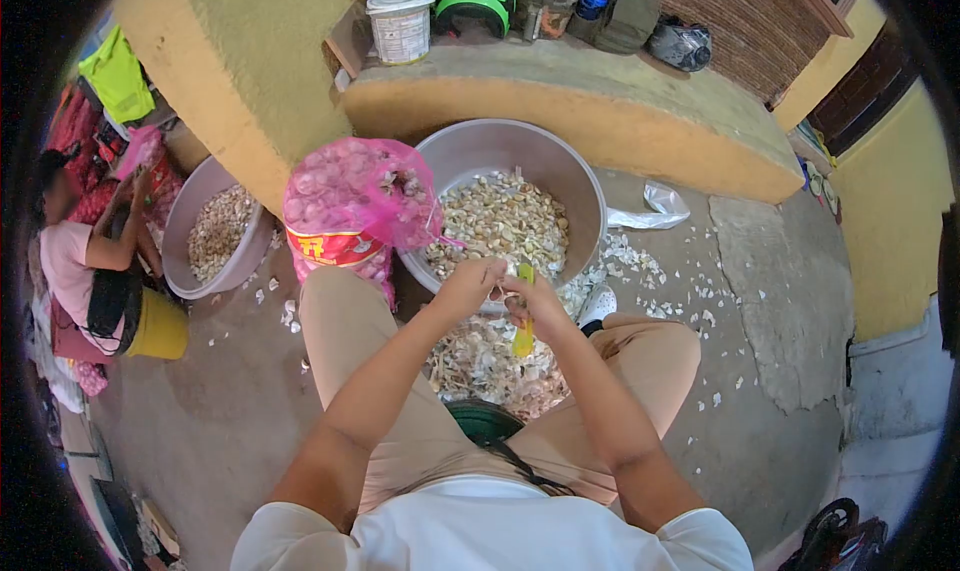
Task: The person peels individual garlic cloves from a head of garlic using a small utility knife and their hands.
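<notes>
Over the near rim of a large grey tub [590,186], my two hands meet. My left hand [470,287] is closed, its fingertips pinched on something small that I cannot make out. My right hand [538,308] is wrapped round a yellow-green knife handle [523,341], close against the left fingertips. Garlic cloves [505,216] lie in the tub beyond the hands. Below them, between my legs, is a heap of garlic skins [490,356]. A pink mesh bag of garlic bulbs [335,196] stands against the tub's left side.
At the left a person [85,241] sits beside another tub [180,231] of cloves, near a yellow bucket [160,326]. Behind my tub runs a concrete ledge [560,106] with a white bucket [400,31] and a green helmet [473,6]. Skins litter the floor at right.
</notes>
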The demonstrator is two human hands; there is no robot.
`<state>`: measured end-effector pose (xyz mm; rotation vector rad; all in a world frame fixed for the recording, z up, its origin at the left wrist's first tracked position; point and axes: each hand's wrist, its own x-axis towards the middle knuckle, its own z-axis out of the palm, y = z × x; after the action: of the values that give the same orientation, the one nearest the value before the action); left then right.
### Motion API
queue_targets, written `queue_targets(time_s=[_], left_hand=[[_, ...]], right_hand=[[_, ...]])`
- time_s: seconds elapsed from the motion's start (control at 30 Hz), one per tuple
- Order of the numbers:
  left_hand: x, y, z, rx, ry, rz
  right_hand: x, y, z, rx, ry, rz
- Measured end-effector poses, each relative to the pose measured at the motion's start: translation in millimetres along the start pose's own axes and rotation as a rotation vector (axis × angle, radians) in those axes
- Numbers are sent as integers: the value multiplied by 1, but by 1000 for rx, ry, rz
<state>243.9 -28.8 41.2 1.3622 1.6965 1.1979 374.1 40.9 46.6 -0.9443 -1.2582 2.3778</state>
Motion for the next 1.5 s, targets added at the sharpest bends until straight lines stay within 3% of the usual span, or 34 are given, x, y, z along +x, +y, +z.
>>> queue_targets(time_s=[0.1,0.2,0.3,0.4,0.5,0.6,0.7,0.8,0.9,1.0,1.2,1.3,1.4,1.5], left_hand=[[0,-13,5,139,68,36],[-2,-15,10,157,120,-16],[-6,-1,10,118,128,-92],[-2,-13,15,333,231,117],[-5,-9,17,338,241,143],[-6,2,12,132,148,8],[-1,-10,13,124,103,38],[-2,-11,15,243,203,209],[-4,-9,11,157,123,91],[-7,-9,16,90,138,22],[-12,-4,24,-117,226,-36],[-10,-13,28,-261,215,-163],[-9,6,27,-798,212,-485],[0,-6,23,-847,185,-492]], right_hand=[[5,10,-1,-219,66,-105],[4,17,8,-160,152,-160],[-4,19,18,113,117,-76],[-7,10,21,154,121,-45],[0,12,15,45,165,-85],[1,14,16,47,182,-138],[1,16,19,-56,214,-253],[9,27,13,-182,268,-359],[11,32,13,-315,262,-562],[6,29,13,-371,253,-518],[-3,25,18,-128,202,-423],[-9,17,20,-22,155,-349],[-10,7,19,89,101,-252],[-7,1,18,237,63,-158]])
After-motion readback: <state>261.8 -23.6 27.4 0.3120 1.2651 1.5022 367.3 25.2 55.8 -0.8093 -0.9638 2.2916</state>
